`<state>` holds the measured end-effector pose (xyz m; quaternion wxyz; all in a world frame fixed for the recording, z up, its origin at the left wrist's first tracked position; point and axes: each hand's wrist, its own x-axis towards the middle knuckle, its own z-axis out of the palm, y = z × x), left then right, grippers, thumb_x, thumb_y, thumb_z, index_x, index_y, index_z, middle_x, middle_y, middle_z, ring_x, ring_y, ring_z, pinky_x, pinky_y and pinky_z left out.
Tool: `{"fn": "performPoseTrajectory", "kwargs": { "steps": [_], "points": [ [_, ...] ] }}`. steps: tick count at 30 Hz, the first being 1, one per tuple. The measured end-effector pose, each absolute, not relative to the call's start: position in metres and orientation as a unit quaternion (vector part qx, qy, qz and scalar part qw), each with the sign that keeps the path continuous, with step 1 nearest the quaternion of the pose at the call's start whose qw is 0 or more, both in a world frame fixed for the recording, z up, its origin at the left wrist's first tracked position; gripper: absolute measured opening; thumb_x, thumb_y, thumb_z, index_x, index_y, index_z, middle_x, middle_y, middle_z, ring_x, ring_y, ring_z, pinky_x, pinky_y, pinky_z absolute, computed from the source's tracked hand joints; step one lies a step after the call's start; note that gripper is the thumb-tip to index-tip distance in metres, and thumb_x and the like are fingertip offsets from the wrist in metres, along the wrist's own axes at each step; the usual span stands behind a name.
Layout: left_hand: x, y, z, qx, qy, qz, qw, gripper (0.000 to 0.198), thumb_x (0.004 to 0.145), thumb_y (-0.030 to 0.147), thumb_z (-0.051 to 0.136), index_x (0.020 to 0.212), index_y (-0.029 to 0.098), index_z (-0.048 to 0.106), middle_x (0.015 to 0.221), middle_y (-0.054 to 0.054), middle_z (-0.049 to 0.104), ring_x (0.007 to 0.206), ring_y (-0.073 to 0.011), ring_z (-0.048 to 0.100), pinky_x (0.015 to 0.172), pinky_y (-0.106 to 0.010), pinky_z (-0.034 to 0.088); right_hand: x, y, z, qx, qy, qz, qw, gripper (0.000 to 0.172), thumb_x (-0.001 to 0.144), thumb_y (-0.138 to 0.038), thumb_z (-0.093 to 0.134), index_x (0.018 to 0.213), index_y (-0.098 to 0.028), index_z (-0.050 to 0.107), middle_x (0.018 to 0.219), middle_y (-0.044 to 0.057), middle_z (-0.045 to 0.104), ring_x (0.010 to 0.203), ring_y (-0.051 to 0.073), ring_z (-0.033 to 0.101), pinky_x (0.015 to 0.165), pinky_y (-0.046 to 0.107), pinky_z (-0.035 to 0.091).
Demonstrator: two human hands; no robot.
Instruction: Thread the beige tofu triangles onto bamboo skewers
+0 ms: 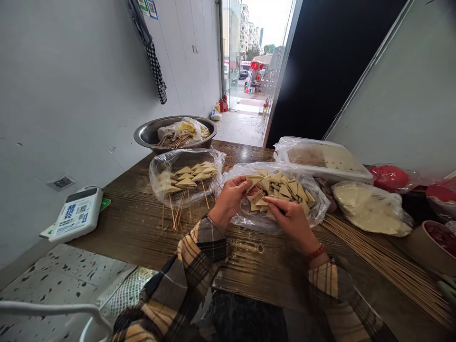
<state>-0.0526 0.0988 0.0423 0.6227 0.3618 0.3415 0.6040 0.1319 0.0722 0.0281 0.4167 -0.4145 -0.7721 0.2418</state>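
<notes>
My left hand pinches a pale beige tofu triangle between thumb and fingers. Close beside it, my right hand has its thumb and fingers closed on a thin bamboo skewer that points toward that piece. Whether the tip has entered the tofu is too small to tell. Beneath both hands lies an open clear plastic bag heaped with loose tofu triangles. Left of my left hand, finished-looking tofu skewers rest on another clear bag, their sticks pointing toward me.
A steel basin with bagged skewers stands behind on the wooden table. Bare bamboo skewers lie at right, near a bag of pale food, a covered tray and a bowl. A white device sits at left.
</notes>
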Motion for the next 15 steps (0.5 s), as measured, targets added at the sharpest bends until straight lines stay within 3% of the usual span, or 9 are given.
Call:
{"fn": "performPoseTrajectory", "kwargs": {
  "steps": [15],
  "points": [
    [-0.0492, 0.0958, 0.0412, 0.385, 0.333, 0.574, 0.641, 0.026, 0.068, 0.028, 0.078, 0.084, 0.01, 0.069, 0.078, -0.008, 0.071, 0.065, -0.0123, 0.063, 0.068, -0.024, 0.05, 0.131, 0.0763, 0.0244, -0.416, -0.752, 0.277, 0.429, 0.028, 0.087, -0.029, 0.055, 0.105, -0.021, 0.074, 0.104, 0.006, 0.075, 0.094, 0.023, 0.07, 0.083, 0.036, 0.055]
  ]
}}
